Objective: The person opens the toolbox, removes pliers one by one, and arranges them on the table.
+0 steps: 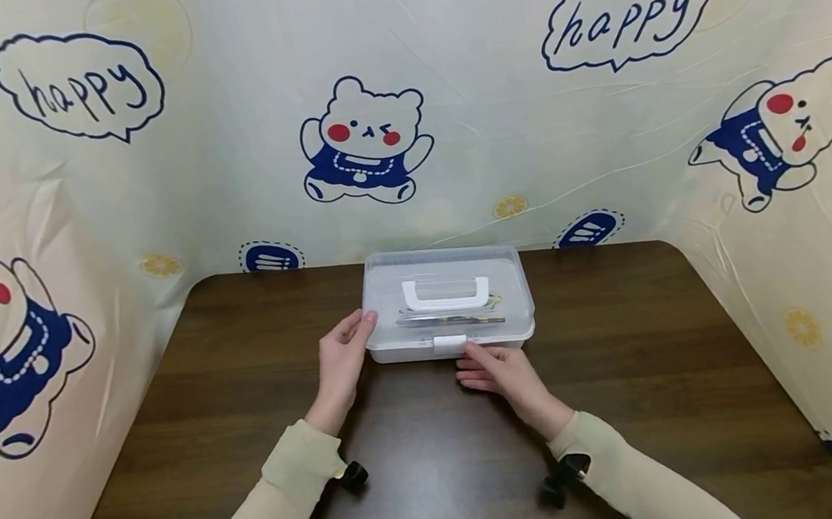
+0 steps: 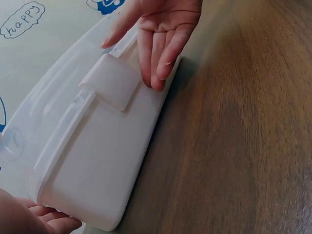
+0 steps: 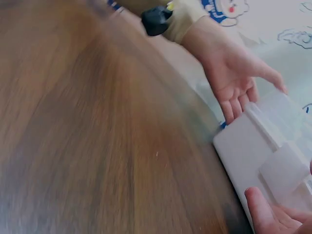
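Note:
A translucent plastic storage box [image 1: 389, 291] with a white carry handle [image 1: 447, 302] stands lidded at the table's far edge. Its white front latch [image 2: 111, 82] lies flat against the front wall. My left hand [image 1: 341, 358] holds the box's left end, thumb at the lid's edge and fingers against the side. By the latch is my right hand [image 1: 505, 372], fingers fairly straight along the front wall and thumb near the lid's rim. Through the lid, slim long items [image 1: 459, 320] show faintly; their kind is unclear.
The box rests on a dark brown wooden table [image 1: 414, 469]. Behind it and at both sides hangs a pale cloth [image 1: 494, 135] printed with bears and lettering. Each wrist wears a small black camera [image 1: 354, 474].

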`<state>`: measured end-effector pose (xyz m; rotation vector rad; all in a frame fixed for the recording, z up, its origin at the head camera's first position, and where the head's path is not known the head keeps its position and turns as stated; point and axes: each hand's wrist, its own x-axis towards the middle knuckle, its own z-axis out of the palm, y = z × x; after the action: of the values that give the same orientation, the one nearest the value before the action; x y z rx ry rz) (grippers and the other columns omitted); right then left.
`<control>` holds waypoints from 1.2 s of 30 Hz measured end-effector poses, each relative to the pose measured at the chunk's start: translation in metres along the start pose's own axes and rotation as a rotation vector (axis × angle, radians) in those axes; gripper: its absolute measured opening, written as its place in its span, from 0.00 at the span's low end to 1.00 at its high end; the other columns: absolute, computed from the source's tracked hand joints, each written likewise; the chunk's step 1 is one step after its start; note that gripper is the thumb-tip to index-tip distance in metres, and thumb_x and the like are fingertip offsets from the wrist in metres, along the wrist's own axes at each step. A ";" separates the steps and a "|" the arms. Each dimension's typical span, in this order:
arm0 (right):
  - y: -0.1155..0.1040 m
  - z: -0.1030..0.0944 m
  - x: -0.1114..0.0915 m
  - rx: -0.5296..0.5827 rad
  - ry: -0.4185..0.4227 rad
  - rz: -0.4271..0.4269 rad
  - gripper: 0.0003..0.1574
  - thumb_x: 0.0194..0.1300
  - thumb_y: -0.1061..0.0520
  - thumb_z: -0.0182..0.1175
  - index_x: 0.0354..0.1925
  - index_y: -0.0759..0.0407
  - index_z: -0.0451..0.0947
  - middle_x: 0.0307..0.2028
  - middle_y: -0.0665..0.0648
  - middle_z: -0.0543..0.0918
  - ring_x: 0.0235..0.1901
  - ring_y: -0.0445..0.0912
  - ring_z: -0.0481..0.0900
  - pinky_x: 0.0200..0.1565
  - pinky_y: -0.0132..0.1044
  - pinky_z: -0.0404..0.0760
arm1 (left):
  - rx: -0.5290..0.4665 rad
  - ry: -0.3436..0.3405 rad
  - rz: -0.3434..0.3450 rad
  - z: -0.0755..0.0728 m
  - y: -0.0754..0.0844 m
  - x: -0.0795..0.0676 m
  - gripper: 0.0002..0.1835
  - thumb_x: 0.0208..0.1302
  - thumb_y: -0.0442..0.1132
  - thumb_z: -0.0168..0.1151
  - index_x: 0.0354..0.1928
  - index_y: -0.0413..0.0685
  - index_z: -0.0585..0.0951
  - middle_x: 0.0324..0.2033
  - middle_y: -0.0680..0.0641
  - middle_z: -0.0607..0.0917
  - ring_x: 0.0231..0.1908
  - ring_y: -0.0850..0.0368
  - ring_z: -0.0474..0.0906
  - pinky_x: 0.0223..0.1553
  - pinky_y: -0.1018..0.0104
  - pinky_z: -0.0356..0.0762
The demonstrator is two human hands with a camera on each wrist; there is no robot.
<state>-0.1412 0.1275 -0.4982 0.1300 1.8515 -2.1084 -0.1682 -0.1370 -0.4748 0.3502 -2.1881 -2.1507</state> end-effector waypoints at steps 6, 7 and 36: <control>-0.001 0.005 0.003 0.097 -0.021 0.077 0.40 0.77 0.42 0.61 0.63 0.78 0.73 0.54 0.74 0.84 0.46 0.52 0.89 0.51 0.43 0.87 | -0.026 0.002 -0.032 0.001 0.002 -0.001 0.36 0.72 0.53 0.68 0.72 0.36 0.74 0.70 0.37 0.76 0.70 0.47 0.71 0.71 0.53 0.69; 0.000 0.005 0.004 0.112 -0.021 0.087 0.40 0.77 0.42 0.61 0.63 0.78 0.72 0.53 0.74 0.85 0.46 0.51 0.89 0.52 0.43 0.87 | -0.026 0.002 -0.038 0.001 0.002 -0.001 0.36 0.71 0.54 0.68 0.72 0.37 0.74 0.70 0.38 0.76 0.71 0.48 0.71 0.71 0.53 0.69; -0.007 0.004 0.002 0.158 -0.054 0.189 0.44 0.76 0.39 0.61 0.58 0.83 0.73 0.41 0.65 0.89 0.40 0.50 0.90 0.49 0.42 0.88 | -0.043 0.008 -0.051 0.003 -0.001 -0.002 0.36 0.72 0.55 0.67 0.73 0.40 0.74 0.72 0.40 0.74 0.71 0.49 0.69 0.71 0.52 0.69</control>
<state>-0.1451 0.1242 -0.4917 0.2719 1.5748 -2.1015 -0.1668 -0.1341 -0.4758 0.4152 -2.1481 -2.2146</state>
